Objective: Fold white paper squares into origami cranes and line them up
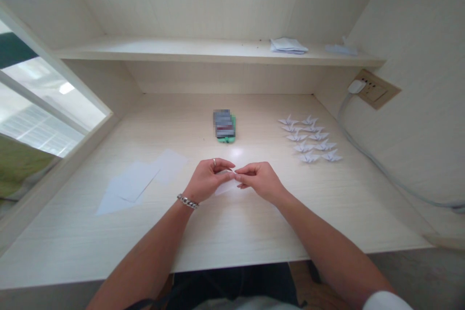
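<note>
You appear to be at a folding or creasing step: both hands meet over the desk [232, 240], working one edge of a small white paper piece [225, 187]. Your left hand [209, 179] has its thumb laid along the top of the paper with the fingers curled behind, and your right hand [262, 181] pinches the same edge between thumb and fingertips — the two sets of tips all but touching. The paper sits between your hands, in front of the green-edged, blurred-out object [224, 126]; whether its lower edge rests on the wood, you cannot tell from here. The next move seems to call for light, even fingertip pressure — edges lined up before any crease is pressed. Loose white sheets [140, 181] lie to your left, folded paper cranes [303, 147] in paired rows to your right.
</note>
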`<state>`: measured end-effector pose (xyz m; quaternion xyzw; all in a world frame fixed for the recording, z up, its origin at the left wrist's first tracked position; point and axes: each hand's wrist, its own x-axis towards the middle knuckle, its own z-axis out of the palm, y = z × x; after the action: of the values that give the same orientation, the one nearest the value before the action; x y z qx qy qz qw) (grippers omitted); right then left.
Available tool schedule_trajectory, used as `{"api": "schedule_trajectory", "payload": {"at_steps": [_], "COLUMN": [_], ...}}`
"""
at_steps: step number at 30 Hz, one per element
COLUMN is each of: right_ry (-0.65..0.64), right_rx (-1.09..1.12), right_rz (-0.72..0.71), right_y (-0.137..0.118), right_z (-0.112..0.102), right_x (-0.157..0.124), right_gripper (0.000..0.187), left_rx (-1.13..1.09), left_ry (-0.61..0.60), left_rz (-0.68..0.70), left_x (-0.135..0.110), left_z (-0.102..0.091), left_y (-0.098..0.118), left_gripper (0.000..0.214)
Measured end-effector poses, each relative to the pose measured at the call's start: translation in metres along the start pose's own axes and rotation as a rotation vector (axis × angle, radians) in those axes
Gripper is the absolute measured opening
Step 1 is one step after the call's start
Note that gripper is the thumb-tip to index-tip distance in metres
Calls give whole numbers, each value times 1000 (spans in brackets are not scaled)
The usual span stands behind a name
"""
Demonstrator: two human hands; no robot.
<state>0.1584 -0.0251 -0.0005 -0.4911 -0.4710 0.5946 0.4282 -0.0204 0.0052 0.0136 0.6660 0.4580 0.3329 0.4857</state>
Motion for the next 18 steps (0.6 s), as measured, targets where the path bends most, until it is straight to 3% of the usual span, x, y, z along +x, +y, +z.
{"api": "schedule_trajectory", "payload": {"at_steps": [5, 11, 18], "right_ry": [12, 51, 75], "right_rx": [-39, -183, -169], "right_rz": [-74, -202, -219], "right_y": [0, -2, -6], "right_z": [-3, -4, -4], "right_x": [-1, -4, -5], "right_gripper": [33, 25, 25], "left_rx": [20, 285, 257], "left_ry": [69, 25, 79], "left_rz": [5, 145, 89], "left_x": [-1, -2, -1], "left_z": [-2, -6, -7], "left_y": [3, 9, 6], "left_gripper": [22, 20, 19]}}
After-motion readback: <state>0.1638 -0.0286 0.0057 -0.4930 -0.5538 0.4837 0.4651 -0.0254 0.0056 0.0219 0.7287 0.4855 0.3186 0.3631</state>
